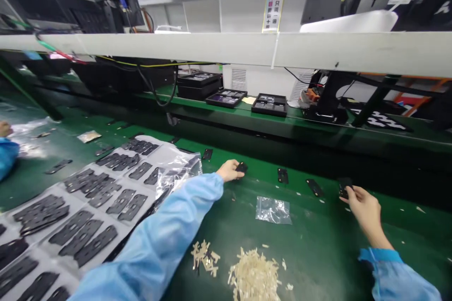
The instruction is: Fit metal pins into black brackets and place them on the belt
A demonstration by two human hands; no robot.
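Note:
My left hand [229,171] pinches a small black plate [242,168] at the far side of the green table. To the right, my right hand [363,207] has its fingers closed on another black plate [345,187]. Between my hands lie a black plate with holes [283,175] and a tilted black plate [314,187], both apart from my fingers. One more black plate [207,154] rests just beyond my left hand. A clear plastic bag [273,210] lies flat in front of them.
A pile of pale strips [254,275] and a smaller heap [205,257] lie near me. At left, a white sheet [116,183] bears many black plates. Black trays [269,104] stand on the raised shelf behind. Another person's sleeve [7,156] shows at far left.

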